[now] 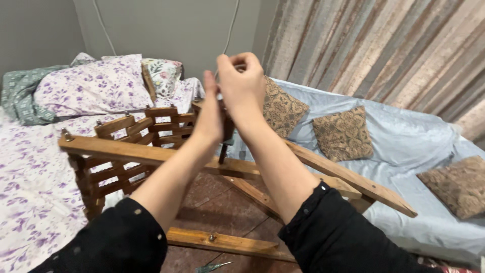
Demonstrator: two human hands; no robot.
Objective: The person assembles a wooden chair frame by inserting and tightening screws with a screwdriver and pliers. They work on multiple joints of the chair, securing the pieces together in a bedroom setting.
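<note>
Between the floral bed (30,177) and blue sofa (404,136), both hands, left (211,114) and right (242,86), were closed on the wooden frame's (151,154) raised top.

Brown wooden frame (151,151) in the middle; white bedsheet (30,187) with purple flowers at left; pale blue sofa cover (404,136) at right bearing brown patterned cushions (343,134); black sleeves (333,237) with pale dots near; beige-striped curtain (394,45) far right.

I see a wooden frame (151,154) of matt, rough-sawn slats with small metal bolts (66,134). The bed (30,192) wears soft floral cloth; the cushions (343,134) look coarsely woven.
</note>
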